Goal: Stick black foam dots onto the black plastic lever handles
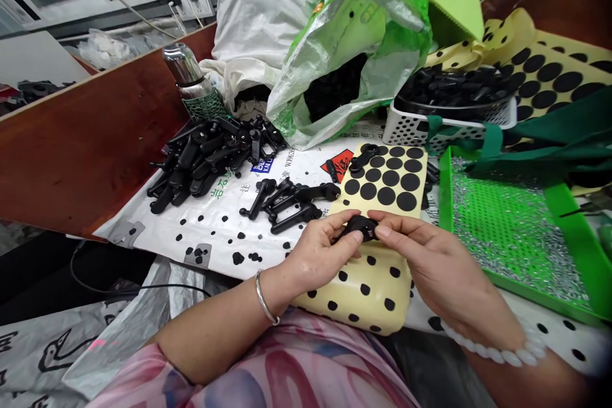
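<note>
Pinching a black part (pixel 362 225) between both hands

It touches the fingers of my left hand (pixel 318 247) and right hand (pixel 430 252), so neither is nearer; its long axis seems to run crosswise, partly hidden. All thumbs and forefingers close on it. Both hands angle inward, the dotted yellow sheet (pixel 398 189) lying beneath and just beyond my fingers.

Left hand (pixel 318 252): bare fingers; slim, shiny silver-coloured bangle (pixel 261 301) at the wrist, back from the grip. Right hand (pixel 433 261): bare fingers; bracelet (pixel 495 354) of whitish, rounded, translucent-looking beads, farther back from the grip. Top (pixel 291 366), below the grip: pink, curvy blue and deep-rose patches. Left sleeve (pixel 148 373) matching, ends near elbow.
</note>
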A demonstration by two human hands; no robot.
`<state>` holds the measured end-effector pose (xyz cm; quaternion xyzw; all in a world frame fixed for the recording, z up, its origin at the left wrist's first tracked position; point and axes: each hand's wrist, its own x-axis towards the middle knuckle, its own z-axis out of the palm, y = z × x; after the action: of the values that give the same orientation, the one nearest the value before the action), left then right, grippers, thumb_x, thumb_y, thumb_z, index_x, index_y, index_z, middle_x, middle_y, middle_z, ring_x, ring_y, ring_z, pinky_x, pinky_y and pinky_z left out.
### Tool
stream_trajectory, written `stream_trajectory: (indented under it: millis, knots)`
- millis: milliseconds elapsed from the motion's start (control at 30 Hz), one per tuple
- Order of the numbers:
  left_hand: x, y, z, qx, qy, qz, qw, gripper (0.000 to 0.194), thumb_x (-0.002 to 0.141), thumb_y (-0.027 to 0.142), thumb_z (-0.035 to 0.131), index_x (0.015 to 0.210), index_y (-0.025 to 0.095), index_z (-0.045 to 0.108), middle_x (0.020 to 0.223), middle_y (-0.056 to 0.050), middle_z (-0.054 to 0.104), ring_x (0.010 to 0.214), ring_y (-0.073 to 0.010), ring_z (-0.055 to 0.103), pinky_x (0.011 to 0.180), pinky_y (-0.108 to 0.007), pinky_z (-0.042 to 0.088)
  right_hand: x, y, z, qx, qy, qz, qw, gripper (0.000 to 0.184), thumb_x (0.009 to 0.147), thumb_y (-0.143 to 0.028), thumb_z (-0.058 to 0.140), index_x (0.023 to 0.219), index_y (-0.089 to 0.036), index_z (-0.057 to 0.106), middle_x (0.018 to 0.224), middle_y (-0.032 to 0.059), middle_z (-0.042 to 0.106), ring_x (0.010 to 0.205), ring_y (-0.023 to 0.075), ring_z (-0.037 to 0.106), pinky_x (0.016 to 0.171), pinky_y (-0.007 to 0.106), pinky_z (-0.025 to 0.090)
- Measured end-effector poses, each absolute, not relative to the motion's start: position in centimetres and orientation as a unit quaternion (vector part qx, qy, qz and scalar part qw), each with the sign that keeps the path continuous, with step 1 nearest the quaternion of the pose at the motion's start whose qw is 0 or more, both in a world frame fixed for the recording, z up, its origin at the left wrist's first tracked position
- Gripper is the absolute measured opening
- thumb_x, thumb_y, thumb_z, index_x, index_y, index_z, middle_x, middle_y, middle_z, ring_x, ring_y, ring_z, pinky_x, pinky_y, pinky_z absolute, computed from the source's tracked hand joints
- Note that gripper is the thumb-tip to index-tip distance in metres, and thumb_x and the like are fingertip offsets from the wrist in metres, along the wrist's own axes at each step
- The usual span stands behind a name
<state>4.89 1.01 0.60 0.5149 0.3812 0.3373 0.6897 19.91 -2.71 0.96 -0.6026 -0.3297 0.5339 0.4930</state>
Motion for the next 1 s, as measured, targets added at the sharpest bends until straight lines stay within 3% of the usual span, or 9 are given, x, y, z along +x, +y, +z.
stream_trajectory:
  millis: [267, 500, 767, 1000]
  knots:
    - [4.79, 1.1, 0.38, 0.522, 0.407, 0.314, 0.68, 0.05, 0.078, 0.026, 0.065, 0.125, 0.01, 0.056, 0.065, -0.001, 0.062, 0.054, -0.0093, 0.056, 0.053, -0.021, 0.043, 20.05, -2.72, 0.67, -0.627, -0.417, 0.434, 0.494, 0.036, 0.066, -0.054, 0.073, 0.068, -0.019, 0.065, 0.122, 0.0103, 0.061, 0.105, 0.0309, 0.057, 0.095, 0.045, 0.039]
    - [4.85, 1.16, 0.61, 0.49, 0.418, 0.291, 0.707, 0.048, 0.08, 0.029, 0.057, 0.124, 0.009, 0.056, 0.078, -0.006, 0.066, 0.053, -0.009, 0.057, 0.049, -0.019, 0.042, 20.0, -2.7, 0.29, -0.629, -0.466, 0.368, 0.501, 0.028, 0.074, -0.048, 0.067, 0.07, -0.021, 0.065, 0.118, 0.0088, 0.061, 0.104, 0.029, 0.057, 0.097, 0.045, 0.036]
    - [4.35, 1.27, 0.2, 0.494, 0.38, 0.294, 0.724, 0.044, 0.085, 0.033, 0.044, 0.119, 0.009, 0.057, 0.091, -0.012, 0.069, 0.062, -0.0134, 0.061, 0.052, -0.022, 0.046, 19.93, -2.54, 0.42, -0.61, -0.452, 0.393, 0.519, 0.022, 0.073, -0.042, 0.068, 0.067, -0.02, 0.064, 0.113, 0.009, 0.064, 0.108, 0.0286, 0.057, 0.098, 0.043, 0.036]
    - [4.89, 1.04, 0.05, 0.508, 0.389, 0.307, 0.704, 0.047, 0.086, 0.046, 0.05, 0.115, 0.011, 0.061, 0.087, -0.01, 0.069, 0.057, -0.0111, 0.06, 0.048, -0.019, 0.045, 20.23, -2.82, 0.19, -0.61, -0.459, 0.381, 0.522, 0.022, 0.074, -0.041, 0.066, 0.069, -0.02, 0.064, 0.113, 0.0093, 0.064, 0.106, 0.0279, 0.057, 0.095, 0.042, 0.038]
